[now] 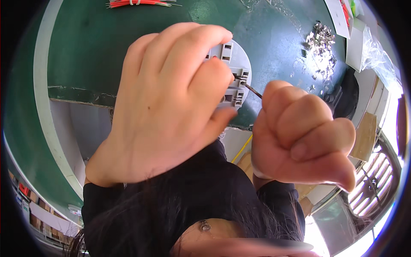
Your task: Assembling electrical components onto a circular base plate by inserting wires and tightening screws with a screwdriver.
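A grey round plastic part with small slotted compartments lies on the green table near its front edge. My left hand covers much of it, back of the hand up, with curled fingers and thumb gripping it. My right hand is a closed fist just right of the part. From the fist a thin dark metal shaft points up and left, its end at a slotted compartment on the part's right side. Whatever handle the shaft has is hidden in my fist. Part of the compartments is hidden under my left fingers.
A tied bundle of red wires lies at the far edge of view. At the right is a pile of small shiny metal pieces, with a black object nearer me. White boxes and a clear plastic bag stand beyond it.
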### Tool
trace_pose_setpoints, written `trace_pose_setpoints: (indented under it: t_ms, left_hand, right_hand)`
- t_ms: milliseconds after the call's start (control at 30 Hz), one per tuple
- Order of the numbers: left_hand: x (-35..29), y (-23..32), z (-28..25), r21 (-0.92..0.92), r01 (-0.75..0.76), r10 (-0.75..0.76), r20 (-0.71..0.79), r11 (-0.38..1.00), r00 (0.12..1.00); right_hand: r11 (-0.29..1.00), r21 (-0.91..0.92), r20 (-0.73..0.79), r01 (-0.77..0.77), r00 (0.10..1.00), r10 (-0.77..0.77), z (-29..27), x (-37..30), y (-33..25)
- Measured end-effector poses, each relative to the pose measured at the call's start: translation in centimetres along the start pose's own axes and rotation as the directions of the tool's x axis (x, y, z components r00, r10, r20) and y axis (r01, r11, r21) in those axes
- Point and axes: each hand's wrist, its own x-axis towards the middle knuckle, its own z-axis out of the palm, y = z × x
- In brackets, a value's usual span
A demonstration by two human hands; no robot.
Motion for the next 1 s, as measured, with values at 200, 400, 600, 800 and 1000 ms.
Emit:
trace_pose_setpoints:
  t_ms: [200, 400, 600, 800, 1000]
  left_hand:
    - [-0.6, 0.6, -0.4, 0.080, 0.033, -0.047, 0.173, 0.996, 0.984]
    - [-0.8, 0.4, -0.2, 0.081, 0.012, -0.025, 0.159, 0.997, 0.987]
    - [-0.9, 0.3, -0.3, 0.066, 0.012, -0.023, 0.171, 0.998, 0.985]
    - [-0.9, 0.3, -0.2, 0.085, 0.006, -0.019, 0.157, 0.996, 0.987]
    - [-1.4, 0.6, -0.7, 0.141, -0.023, 0.008, 0.107, 0.990, 0.994]
  right_hand:
    - [0.999, -0.049, -0.035, 0.012, 0.999, -0.014, 0.5, 0.8, -0.5]
    - [0.994, -0.110, -0.068, -0.029, 0.997, 0.021, 0.4, 0.7, 0.0]
    - [0.981, -0.180, -0.106, -0.073, 0.993, 0.054, 0.9, 0.7, 0.9]
    - [0.962, -0.248, -0.152, -0.113, 0.985, 0.076, 1.4, 0.5, 1.3]
    - [0.953, -0.290, -0.173, -0.082, 0.984, 0.033, 2.1, 2.6, 1.7]
